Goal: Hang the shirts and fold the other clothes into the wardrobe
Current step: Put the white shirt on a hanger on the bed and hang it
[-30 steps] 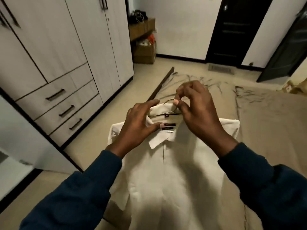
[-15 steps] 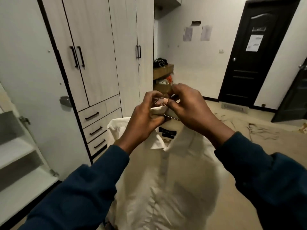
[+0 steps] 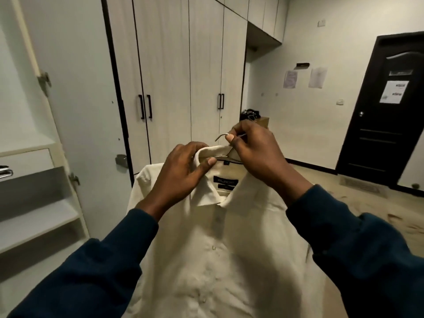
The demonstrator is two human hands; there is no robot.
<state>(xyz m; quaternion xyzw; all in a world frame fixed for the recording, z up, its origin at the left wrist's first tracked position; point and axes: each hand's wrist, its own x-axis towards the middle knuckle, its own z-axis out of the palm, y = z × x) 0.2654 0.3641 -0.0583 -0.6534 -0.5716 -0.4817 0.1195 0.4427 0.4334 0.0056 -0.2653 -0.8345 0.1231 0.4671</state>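
Observation:
A cream button-up shirt (image 3: 220,244) hangs in front of me on a hanger, its dark neck label facing me. My left hand (image 3: 181,175) grips the left side of the collar. My right hand (image 3: 254,152) pinches the metal hanger hook (image 3: 221,137) above the collar. The rest of the hanger is hidden inside the shirt. The wardrobe (image 3: 174,72) stands behind the shirt, its tall doors shut. At far left one compartment stands open, showing white shelves (image 3: 36,216).
An open wardrobe door (image 3: 75,92) with a latch stands between the shelves and the shirt. A small drawer (image 3: 25,161) sits above the shelves. A black room door (image 3: 383,115) is at right. A beige bed cover (image 3: 376,203) lies low right.
The shirt has been lifted off the bed and carried up toward the wardrobe. My view has swung upward and left, bringing the open shelves into sight. Both hands kept their hold.

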